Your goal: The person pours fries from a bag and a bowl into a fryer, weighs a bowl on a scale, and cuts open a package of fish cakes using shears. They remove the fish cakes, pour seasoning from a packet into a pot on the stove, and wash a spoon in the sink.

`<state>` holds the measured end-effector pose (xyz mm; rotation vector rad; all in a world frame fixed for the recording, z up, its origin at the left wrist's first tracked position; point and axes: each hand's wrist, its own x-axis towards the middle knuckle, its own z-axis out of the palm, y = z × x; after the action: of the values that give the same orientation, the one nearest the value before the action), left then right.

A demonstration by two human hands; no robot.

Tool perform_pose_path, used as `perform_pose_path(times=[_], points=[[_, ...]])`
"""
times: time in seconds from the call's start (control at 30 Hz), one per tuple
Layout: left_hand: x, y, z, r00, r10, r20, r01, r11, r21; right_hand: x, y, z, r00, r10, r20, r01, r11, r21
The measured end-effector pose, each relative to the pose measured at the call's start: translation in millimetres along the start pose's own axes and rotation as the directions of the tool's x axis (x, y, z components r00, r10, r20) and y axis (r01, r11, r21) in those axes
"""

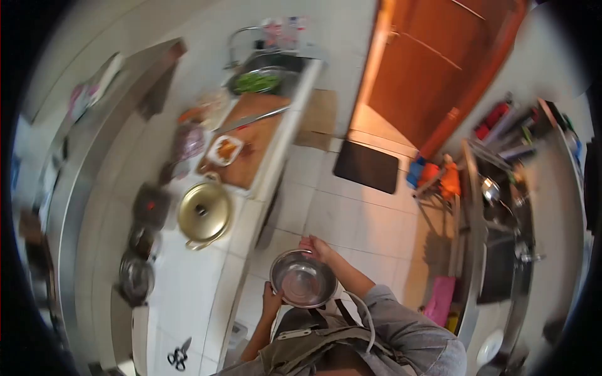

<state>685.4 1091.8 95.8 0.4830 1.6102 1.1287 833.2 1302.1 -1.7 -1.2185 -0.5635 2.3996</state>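
Note:
A shiny metal bowl point(303, 279) is held in front of my body, above the tiled floor. My left hand point(271, 301) grips its near left rim, fingers closed on the edge. On the far side, my right hand point(318, 249) is closed on the rim near the top. Only a smooth, reflective inside shows in the bowl, with no food that I can make out. To the left, on the white tiled counter, stands a gold-coloured lidded pot point(205, 213).
A cutting board point(266, 141) carries a knife point(254, 118) and a small white dish point(225, 150). Greens point(257, 81) lie in a basin at the sink. Black scissors point(179, 355) rest on the near counter. A dark mat point(366, 167) lies before the wooden door point(426, 75). Another sink point(499, 263) is at right.

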Motion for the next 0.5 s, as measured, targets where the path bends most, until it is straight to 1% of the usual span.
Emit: perform_pose_path(times=[0.03,0.07,0.1,0.13,0.17,0.2,0.23,0.27,0.3,0.33,0.37,0.4,0.47,0.5], points=[[21.2,-8.2,1.6,0.99,0.097,0.106,-0.123,0.955,0.27,-37.0,3.7,-35.2,0.993,-0.042,-0.111,0.053,0.994,0.1],[31.6,-3.0,11.6,0.975,0.087,0.206,-0.146,0.945,0.293,-80.4,11.2,-72.0,0.97,-0.079,-0.229,0.127,0.971,0.203],[40.5,1.8,27.6,0.937,0.052,0.345,-0.177,0.923,0.343,-121.1,28.4,-118.3,0.915,-0.133,-0.38,0.214,0.961,0.178],[43.5,5.1,44.0,0.878,0.002,0.479,-0.217,0.893,0.394,-164.8,56.3,-159.7,0.833,-0.167,-0.527,0.287,0.946,0.154],[35.4,18.3,69.8,0.817,-0.061,0.574,-0.222,0.885,0.41,-218.5,81.0,-193.8,0.732,-0.174,-0.659,0.392,0.899,0.198],[34.4,17.6,94.2,0.737,-0.108,0.667,-0.276,0.853,0.443,-275.3,112.3,-222.0,0.614,-0.151,-0.775,0.5,0.834,0.234],[33.0,15.0,118.1,0.644,-0.131,0.754,-0.312,0.855,0.415,-332.0,156.2,-246.6,0.515,-0.219,-0.829,0.668,0.709,0.227],[28.6,11.3,145.3,0.539,-0.163,0.826,-0.342,0.854,0.392,-388.3,189.2,-251.6,0.357,-0.176,-0.917,0.744,0.647,0.166],[3.7,25.5,173.3,0.46,-0.261,0.848,-0.344,0.828,0.442,-438.0,235.9,-253.2,0.218,-0.142,-0.966,0.8,0.593,0.094],[-17.6,28.3,200.5,0.347,-0.346,0.871,-0.41,0.779,0.473,-483.1,291.8,-253.5,0.124,-0.111,-0.986,0.86,0.507,0.051],[-28.2,32.6,225.4,0.252,-0.352,0.902,-0.449,0.783,0.431,-515.4,347.6,-238.7,0.025,-0.068,-0.997,0.902,0.431,-0.007],[-50.8,28.1,253.3,0.149,-0.345,0.927,-0.471,0.799,0.373,-561.3,351.0,-164.9,-0.115,0.172,-0.978,0.933,0.357,-0.047],[-98.3,11.4,302.4,0.005,-0.437,0.899,-0.609,0.712,0.349,-590.4,456.8,-96.1,-0.259,0.324,-0.91,0.933,0.327,-0.149],[-142.5,9.5,319.8,-0.089,-0.472,0.877,-0.613,0.72,0.325,-585.0,527.6,-68.3,-0.321,0.423,-0.847,0.925,0.333,-0.184]])
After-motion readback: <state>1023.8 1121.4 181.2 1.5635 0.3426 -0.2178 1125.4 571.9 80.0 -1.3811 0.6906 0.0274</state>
